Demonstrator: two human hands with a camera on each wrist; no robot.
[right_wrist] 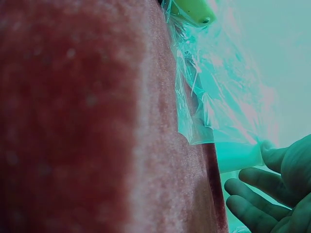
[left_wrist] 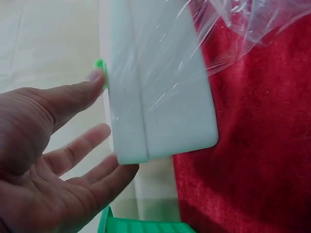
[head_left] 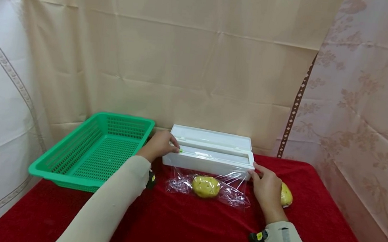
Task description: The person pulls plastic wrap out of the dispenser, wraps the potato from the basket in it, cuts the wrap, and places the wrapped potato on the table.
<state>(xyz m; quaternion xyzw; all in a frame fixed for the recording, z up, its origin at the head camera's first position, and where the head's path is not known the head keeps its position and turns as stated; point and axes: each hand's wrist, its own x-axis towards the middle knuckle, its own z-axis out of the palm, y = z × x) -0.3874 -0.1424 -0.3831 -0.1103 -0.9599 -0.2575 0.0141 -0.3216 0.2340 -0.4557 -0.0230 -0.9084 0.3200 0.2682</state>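
Observation:
A long white cling film dispenser lies across the red cloth with its lid raised at the back. Clear film runs from its front edge over a yellow potato. At the dispenser's left end, my left hand has its thumb on a small green slider; the index finger is mostly hidden and the other fingers spread around the box end. My right hand grips the right front corner, thumb at the film's edge, its other fingers loosely bent in the right wrist view.
A green plastic basket stands to the left, close to my left forearm. Another yellow potato lies just right of my right hand. Behind the table hangs a beige curtain, with patterned cloth on the right.

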